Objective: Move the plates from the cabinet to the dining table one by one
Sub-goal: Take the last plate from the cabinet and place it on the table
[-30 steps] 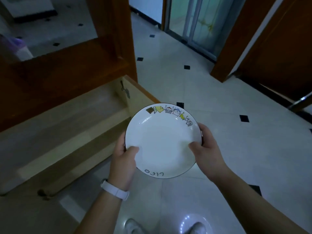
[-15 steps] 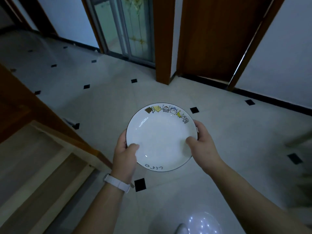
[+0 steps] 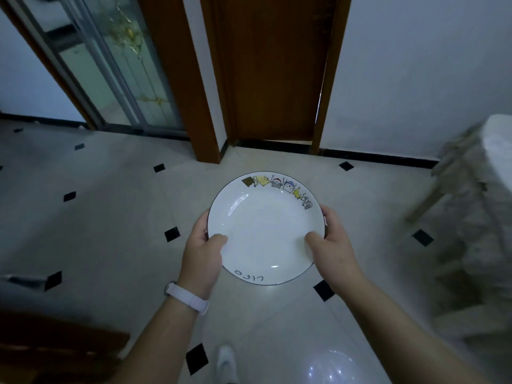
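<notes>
A white plate [image 3: 263,231] with small cartoon figures along its far rim and dark lettering on its near rim is held level in front of me, above the tiled floor. My left hand [image 3: 201,256] grips its left edge, thumb on top. My right hand [image 3: 332,245] grips the right edge the same way. A pale-topped table [image 3: 498,151] with a patterned cloth shows blurred at the right edge. A corner of the brown cabinet [image 3: 55,347] sits at the bottom left.
Ahead stand a brown wooden door [image 3: 271,67] and a glass sliding door [image 3: 110,59] to its left. A wooden chair or stool leg [image 3: 432,195] leans by the table. The floor [image 3: 110,217] is pale tile with small black diamonds. My shoe [image 3: 225,361] shows below.
The view has swung right, away from the open cabinet, which has slid out of frame to the bottom left. The table has come into view at the right. Both hands keep hold of the plate.
</notes>
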`<state>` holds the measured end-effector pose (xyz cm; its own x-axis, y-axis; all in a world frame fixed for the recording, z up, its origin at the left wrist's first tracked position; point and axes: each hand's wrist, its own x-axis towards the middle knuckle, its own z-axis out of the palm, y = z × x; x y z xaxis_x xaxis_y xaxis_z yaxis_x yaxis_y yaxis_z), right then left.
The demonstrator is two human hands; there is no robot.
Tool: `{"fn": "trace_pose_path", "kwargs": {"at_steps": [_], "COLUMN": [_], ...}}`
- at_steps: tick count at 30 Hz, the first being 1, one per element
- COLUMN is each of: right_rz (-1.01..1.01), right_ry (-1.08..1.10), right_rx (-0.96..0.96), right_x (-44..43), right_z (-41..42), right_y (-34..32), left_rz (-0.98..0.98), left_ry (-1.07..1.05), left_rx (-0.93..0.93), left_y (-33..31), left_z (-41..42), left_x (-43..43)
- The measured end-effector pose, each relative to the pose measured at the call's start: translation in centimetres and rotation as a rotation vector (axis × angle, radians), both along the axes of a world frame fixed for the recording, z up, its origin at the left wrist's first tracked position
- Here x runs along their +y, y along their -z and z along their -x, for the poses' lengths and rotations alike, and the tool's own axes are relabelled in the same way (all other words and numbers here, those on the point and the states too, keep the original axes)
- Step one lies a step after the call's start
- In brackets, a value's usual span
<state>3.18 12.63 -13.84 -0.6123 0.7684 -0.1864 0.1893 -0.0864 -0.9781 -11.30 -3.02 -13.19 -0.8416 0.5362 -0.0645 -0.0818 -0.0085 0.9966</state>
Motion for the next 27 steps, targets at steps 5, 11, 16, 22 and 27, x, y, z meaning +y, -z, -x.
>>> {"fn": "trace_pose_path", "kwargs": {"at_steps": [5, 11, 16, 22, 27], "right_rz": [0.027, 0.033, -0.002, -0.040, -0.047], "right_ry": [0.148, 0.349, 0.462, 0.617, 0.729], "right_rx": [-0.029, -0.036, -0.047, -0.010, -0.010], "right_x": [5.2, 12.9, 18.5, 23.4, 26.4], "right_z": [1.3, 5.5, 9.7, 12.1, 10.9], "right_y": [1.6, 2.2, 0.3, -1.4, -1.9], "left_rz": [0.003, 0.005, 0.026, -0.012, -0.021], "left_ry": [0.133, 0.315, 0.439, 0.584, 0.707], "left_rx": [-0.028, -0.057, -0.093, -0.090, -0.098], "left_y": [1.6, 2.5, 1.4, -0.8, -0.7], "left_z": [3.2, 9.4, 14.9, 17.8, 17.1], "left_x": [7.5, 18.0, 26.2, 34.0, 39.1]}}
